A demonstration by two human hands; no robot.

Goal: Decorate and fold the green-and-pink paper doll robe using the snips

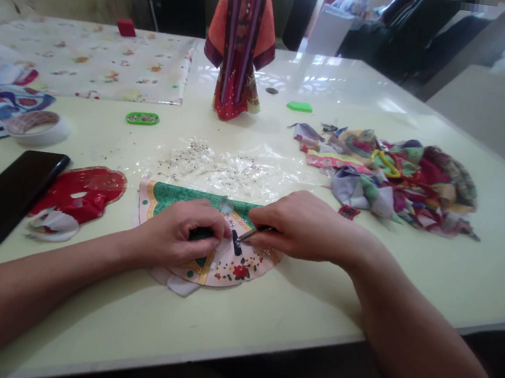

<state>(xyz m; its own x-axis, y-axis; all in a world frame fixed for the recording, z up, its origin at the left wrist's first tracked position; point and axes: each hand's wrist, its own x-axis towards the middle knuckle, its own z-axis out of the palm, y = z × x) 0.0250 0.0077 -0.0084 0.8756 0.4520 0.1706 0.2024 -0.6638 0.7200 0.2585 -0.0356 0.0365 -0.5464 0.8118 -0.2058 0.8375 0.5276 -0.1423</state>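
Note:
A half-round piece of printed fabric (241, 271), with green, pink and gold areas and red flowers, lies on the table below both hands. My right hand (298, 226) grips a slim metal-tipped tool (253, 234), perhaps tweezers. Its tip meets a small black strip (236, 244) on the fabric. On the green and pink part rests my left hand (191, 230), thumb and forefinger pinched together beside the strip. Something dark shows inside that hand; what it is cannot be made out. Tiny shiny stones dot the fabric near the tool.
Clear plastic film (218, 169) with scattered small stones lies beyond the fabric. A green tray (142, 118) holds more stones. A robed doll figure (240, 45) stands behind. Fabric scraps (403, 178) are heaped right; a phone (7, 197), red fabric piece (87, 189) and tape roll (40, 127) lie left.

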